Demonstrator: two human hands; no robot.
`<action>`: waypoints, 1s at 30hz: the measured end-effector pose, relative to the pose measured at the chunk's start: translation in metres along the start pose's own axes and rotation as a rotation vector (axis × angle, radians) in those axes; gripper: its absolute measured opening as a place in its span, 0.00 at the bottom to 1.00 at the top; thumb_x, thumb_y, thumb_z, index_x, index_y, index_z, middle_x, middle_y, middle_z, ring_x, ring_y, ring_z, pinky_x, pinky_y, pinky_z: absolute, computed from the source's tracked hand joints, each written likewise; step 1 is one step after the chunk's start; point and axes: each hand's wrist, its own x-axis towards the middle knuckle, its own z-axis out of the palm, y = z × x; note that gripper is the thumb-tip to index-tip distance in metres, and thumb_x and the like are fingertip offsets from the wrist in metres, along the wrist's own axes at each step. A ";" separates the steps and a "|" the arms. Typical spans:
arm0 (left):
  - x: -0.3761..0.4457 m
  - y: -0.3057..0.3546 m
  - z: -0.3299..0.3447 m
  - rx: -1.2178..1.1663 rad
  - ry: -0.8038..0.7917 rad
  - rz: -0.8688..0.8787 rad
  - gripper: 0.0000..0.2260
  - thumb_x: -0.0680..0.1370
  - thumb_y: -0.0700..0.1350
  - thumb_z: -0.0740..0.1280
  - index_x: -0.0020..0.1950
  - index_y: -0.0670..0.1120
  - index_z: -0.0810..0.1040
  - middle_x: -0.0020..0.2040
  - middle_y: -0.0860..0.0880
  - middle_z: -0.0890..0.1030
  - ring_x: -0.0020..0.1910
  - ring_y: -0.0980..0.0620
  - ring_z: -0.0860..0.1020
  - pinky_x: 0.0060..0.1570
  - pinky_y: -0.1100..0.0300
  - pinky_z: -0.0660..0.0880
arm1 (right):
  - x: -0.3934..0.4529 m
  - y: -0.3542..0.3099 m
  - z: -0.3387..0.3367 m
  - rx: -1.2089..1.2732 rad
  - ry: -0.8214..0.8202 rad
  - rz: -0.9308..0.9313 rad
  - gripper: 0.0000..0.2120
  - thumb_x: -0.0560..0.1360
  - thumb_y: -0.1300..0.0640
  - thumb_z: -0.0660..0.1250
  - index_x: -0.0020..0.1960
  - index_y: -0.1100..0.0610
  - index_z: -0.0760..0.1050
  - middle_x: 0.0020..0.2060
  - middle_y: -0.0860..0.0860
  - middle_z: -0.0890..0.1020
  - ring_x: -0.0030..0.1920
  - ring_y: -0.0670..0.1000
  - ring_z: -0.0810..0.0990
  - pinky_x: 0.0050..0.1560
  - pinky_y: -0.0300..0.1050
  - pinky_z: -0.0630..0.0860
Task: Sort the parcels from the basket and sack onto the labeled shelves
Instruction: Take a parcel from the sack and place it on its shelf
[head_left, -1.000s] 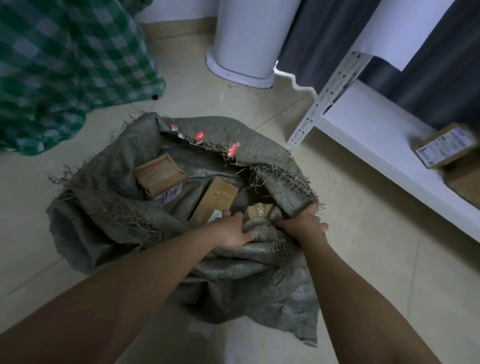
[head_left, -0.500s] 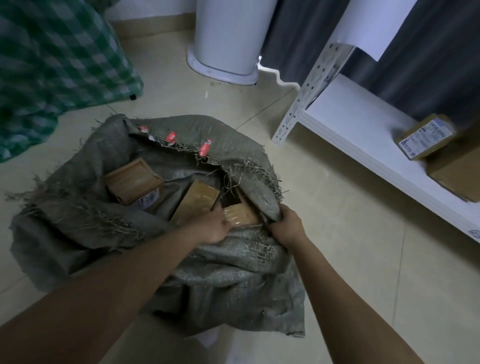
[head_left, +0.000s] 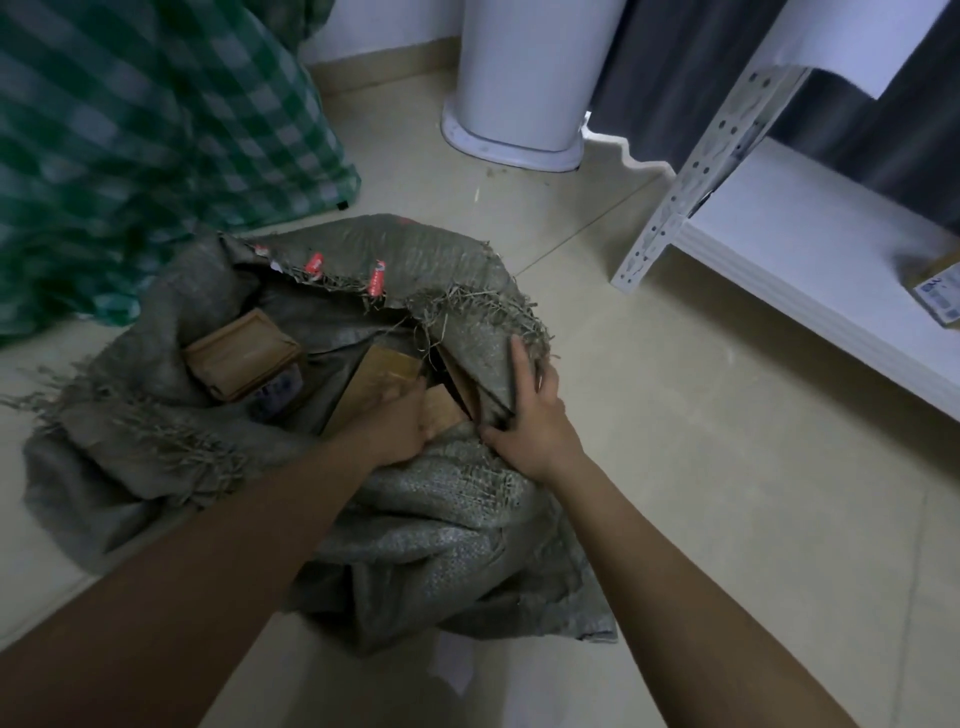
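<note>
The left grip (head_left: 400, 421) reaches into the mouth of the sack (head_left: 431, 525), its fingers curled down onto a small brown parcel (head_left: 441, 413) that lies just under and to the right of the knuckles; whether the fingers fully enclose it cannot be told. The right grip (head_left: 530, 415) is clenched on the sack's frayed right-hand rim, thumb under the cloth and fingers spread over the top, lifting that flap away from the parcel, which sits between the two hands. Just behind the left grip a flat cardboard parcel (head_left: 374, 384) leans tilted inside the opening. Farther toward the sack's left side a squat taped box (head_left: 244, 356) rests on the folded cloth, well apart from both hands. The sack lies slumped on the tiled floor (head_left: 675, 441). Beyond it, near the floor's far left, hangs a green checked cloth (head_left: 145, 135). To the right stands a white shelf (head_left: 810, 260) with a perforated post, and a labelled parcel (head_left: 937, 291) lies at its right edge.
</note>
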 end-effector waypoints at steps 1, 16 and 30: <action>-0.001 0.001 -0.001 0.017 0.023 0.024 0.37 0.79 0.50 0.64 0.79 0.53 0.42 0.79 0.42 0.49 0.77 0.40 0.51 0.71 0.45 0.61 | -0.001 -0.002 0.002 -0.173 0.053 -0.052 0.48 0.74 0.46 0.69 0.77 0.38 0.36 0.78 0.55 0.42 0.75 0.65 0.54 0.72 0.61 0.59; -0.016 0.045 0.001 0.476 0.178 0.213 0.21 0.79 0.42 0.63 0.72 0.50 0.67 0.66 0.45 0.66 0.65 0.44 0.66 0.56 0.51 0.71 | -0.032 -0.003 -0.032 -0.891 -0.267 -0.191 0.21 0.80 0.39 0.55 0.63 0.50 0.78 0.54 0.52 0.82 0.66 0.56 0.71 0.74 0.64 0.33; -0.024 0.049 0.008 0.317 -0.152 0.109 0.51 0.71 0.67 0.67 0.79 0.47 0.40 0.78 0.45 0.36 0.77 0.39 0.39 0.73 0.40 0.48 | -0.095 0.031 -0.019 -0.696 -0.242 -0.209 0.19 0.79 0.52 0.62 0.70 0.47 0.71 0.75 0.48 0.63 0.79 0.53 0.44 0.70 0.64 0.27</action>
